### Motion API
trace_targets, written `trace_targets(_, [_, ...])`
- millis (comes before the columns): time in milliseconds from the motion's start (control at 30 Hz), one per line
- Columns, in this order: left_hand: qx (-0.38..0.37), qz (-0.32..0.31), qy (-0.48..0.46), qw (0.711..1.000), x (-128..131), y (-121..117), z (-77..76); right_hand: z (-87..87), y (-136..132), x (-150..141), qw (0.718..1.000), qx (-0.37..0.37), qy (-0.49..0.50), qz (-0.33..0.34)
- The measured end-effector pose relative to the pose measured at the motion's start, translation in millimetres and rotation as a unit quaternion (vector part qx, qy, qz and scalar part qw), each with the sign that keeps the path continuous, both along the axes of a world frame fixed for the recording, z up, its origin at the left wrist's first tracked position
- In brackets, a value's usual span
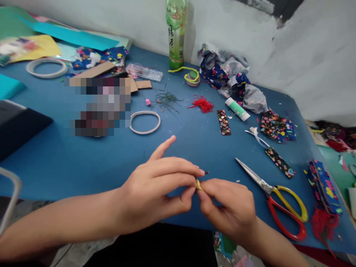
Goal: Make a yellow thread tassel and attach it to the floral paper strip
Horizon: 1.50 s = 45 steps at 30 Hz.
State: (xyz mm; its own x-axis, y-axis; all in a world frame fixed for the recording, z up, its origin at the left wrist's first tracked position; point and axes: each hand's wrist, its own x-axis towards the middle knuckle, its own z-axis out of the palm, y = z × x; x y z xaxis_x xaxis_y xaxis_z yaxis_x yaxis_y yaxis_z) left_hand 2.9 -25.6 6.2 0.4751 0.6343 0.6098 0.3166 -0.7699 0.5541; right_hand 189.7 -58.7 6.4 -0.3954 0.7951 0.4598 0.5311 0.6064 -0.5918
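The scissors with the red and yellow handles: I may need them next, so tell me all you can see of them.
The red-and-yellow-handled scissors lie flat on the blue tabletop, just right of the right hand, untouched. The silvery metal blades are shut and point up-left; one plastic loop is yellow, the other red, lying toward the table's near edge.

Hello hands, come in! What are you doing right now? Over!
Left hand and right hand meet, both pinching a small yellowish piece. Scissors lie open right of them on the blue table. Nothing between. Over.
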Motion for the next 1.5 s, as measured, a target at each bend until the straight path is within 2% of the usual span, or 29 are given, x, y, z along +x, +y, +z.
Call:
trace_targets(100, [-0.087,-0.006,-0.03,0.996,1,0,1.5,2.8,1,1,1.0,-0.025,0.013,0.006])
trace_targets(167, [-0.09,0.002,-0.028,0.996,0,1,4.0,4.4,1,1,0.999,-0.033,0.015,0.004])
trace_targets(333, [0.033,0.055,0.005,0.998,-3,2,12.6,5.8,0,1,0.999,-0.032,0.016,0.006])
trace_targets(533, [0.086,0.043,0.03,0.995,-3,2,8.6,1.8,-2,1,1.0,0.003,-0.026,-0.002])
trace_targets(700, [0.145,0.063,0.061,0.986,-4,0,2.1,-6.0,-3,0,0.997,0.056,-0.049,-0.015])
trace_targets(800, [0.162,0.064,0.063,0.983,-3,0,1.7,-7.5,-3,-1,0.998,0.046,-0.044,-0.012])
trace_targets(867, [0.112,0.05,0.054,0.991,-2,0,3.2,-6.0,-2,-1,0.999,0.028,-0.03,-0.006])
trace_targets(967, [-0.025,0.02,0.028,0.999,-1,1,5.9,-0.9,-1,-2,1.0,-0.014,-0.006,0.006])
trace_targets(1033, [-0.109,0.01,0.0,0.994,-1,0,7.0,2.7,0,-2,0.998,-0.052,0.021,0.014])
trace_targets(1133, [-0.178,-0.007,-0.04,0.983,-1,0,8.8,6.2,0,-1,0.992,-0.103,0.068,0.022])
trace_targets(1300, [-0.221,-0.046,-0.065,0.972,-2,2,15.4,9.0,2,1,0.978,-0.163,0.121,0.039])
trace_targets(1500, [-0.208,-0.049,-0.078,0.974,-2,2,15.6,10.7,2,1,0.979,-0.159,0.12,0.041])
